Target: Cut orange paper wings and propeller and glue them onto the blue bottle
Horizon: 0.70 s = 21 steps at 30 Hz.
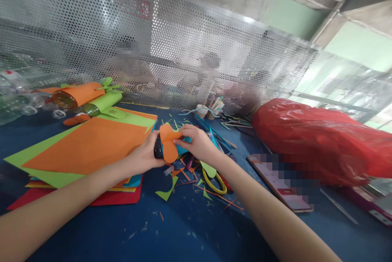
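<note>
My left hand (pixel 148 154) is closed around the dark end (pixel 158 149) of a plastic bottle wrapped in blue paper (pixel 183 147). An orange paper cutout (pixel 169 154) with rounded lobes lies against the bottle near that end. With thumb and fingers, my right hand (pixel 199 143) pinches the cutout's right-hand edge. The bottle's far side is hidden behind the right hand. Below the hands are green paper scraps (pixel 167 188), thin orange strips and a yellow scissor handle (pixel 216 186).
Stacked coloured paper (pixel 88 145) lies left. Behind it are orange (pixel 88 94) and green (pixel 107 102) paper-wrapped bottles and clear bottles (pixel 18 105). A phone (pixel 275 184) and red plastic bag (pixel 306 139) lie right. A perforated metal screen (pixel 183 41) stands behind, with people beyond.
</note>
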Available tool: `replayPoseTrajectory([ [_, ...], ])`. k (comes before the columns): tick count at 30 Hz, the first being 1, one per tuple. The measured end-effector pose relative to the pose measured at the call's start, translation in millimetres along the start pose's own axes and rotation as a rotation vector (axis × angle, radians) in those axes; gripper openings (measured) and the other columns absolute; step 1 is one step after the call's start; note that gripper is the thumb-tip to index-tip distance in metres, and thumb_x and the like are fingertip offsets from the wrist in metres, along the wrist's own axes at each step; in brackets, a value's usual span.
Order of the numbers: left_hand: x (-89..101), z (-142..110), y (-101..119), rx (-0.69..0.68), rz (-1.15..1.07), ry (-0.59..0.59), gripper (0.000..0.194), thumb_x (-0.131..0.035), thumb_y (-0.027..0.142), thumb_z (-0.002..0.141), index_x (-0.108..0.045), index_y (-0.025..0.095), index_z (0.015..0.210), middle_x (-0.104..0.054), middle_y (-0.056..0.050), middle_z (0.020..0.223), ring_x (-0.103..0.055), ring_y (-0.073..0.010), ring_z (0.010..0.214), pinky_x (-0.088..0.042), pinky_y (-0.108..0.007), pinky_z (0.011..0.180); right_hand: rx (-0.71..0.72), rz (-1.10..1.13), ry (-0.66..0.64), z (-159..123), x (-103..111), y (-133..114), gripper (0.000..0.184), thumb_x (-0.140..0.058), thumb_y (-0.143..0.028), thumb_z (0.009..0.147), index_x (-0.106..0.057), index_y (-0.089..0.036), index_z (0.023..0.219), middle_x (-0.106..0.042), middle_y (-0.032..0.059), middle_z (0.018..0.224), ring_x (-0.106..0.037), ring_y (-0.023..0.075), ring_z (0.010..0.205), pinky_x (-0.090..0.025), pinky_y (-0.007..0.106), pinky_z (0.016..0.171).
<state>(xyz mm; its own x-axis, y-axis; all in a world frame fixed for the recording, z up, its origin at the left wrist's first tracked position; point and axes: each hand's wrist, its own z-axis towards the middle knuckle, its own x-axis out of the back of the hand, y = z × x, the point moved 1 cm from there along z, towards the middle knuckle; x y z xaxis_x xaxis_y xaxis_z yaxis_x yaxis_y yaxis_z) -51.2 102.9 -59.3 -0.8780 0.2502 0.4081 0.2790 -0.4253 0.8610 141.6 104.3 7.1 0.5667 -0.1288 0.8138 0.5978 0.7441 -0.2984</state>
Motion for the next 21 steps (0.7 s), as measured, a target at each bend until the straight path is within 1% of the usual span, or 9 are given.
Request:
replayPoseTrajectory([
  [4,1.1,-2.1,5.3,0.017,0.008,0.017,0.077,-0.08,0.026,0.061,-0.037,0.026,0.124,-0.056,-0.006,0.11,-0.057,-0.0321,0.105,-0.043,-0.054,0.093,0.009,0.0,-0.011,0.5,0.1,0.1,0.006,-0.07,-0.015,0.083,-0.067,-0.017,0.077,-0.064,0.0036,0.08,-0.059,0.0179,0.077,-0.047,0.028,0.071],
  [9,1.9,-3.1,10.2,0.027,0.013,0.024,0.079,-0.08,0.028,0.059,-0.038,0.024,0.126,-0.056,-0.009,0.114,-0.057,-0.0338,0.107,-0.042,-0.055,0.095,0.025,-0.01,-0.029,1.1,0.1,0.0,0.006,-0.069,-0.015,0.083,-0.067,-0.017,0.077,-0.064,0.0043,0.082,-0.06,0.0188,0.078,-0.047,0.029,0.073],
  [13,1.2,-2.5,8.6,0.016,0.004,0.025,0.08,-0.08,0.028,0.059,-0.038,0.025,0.127,-0.056,-0.009,0.116,-0.056,-0.0339,0.11,-0.042,-0.054,0.095,0.03,-0.02,-0.031,1.2,0.0,0.2,0.006,-0.069,-0.015,0.082,-0.067,-0.018,0.077,-0.063,0.004,0.081,-0.06,0.0187,0.078,-0.047,0.03,0.073],
  [21,1.0,-1.3,4.9,-0.01,-0.002,-0.005,0.082,-0.08,0.027,0.062,-0.034,0.021,0.129,-0.052,-0.011,0.123,-0.053,-0.0327,0.116,-0.039,-0.051,0.099,0.042,-0.035,-0.033,1.0,-0.2,-0.1,0.004,-0.069,-0.015,0.083,-0.068,-0.017,0.079,-0.064,0.0052,0.082,-0.06,0.0195,0.079,-0.048,0.03,0.073],
])
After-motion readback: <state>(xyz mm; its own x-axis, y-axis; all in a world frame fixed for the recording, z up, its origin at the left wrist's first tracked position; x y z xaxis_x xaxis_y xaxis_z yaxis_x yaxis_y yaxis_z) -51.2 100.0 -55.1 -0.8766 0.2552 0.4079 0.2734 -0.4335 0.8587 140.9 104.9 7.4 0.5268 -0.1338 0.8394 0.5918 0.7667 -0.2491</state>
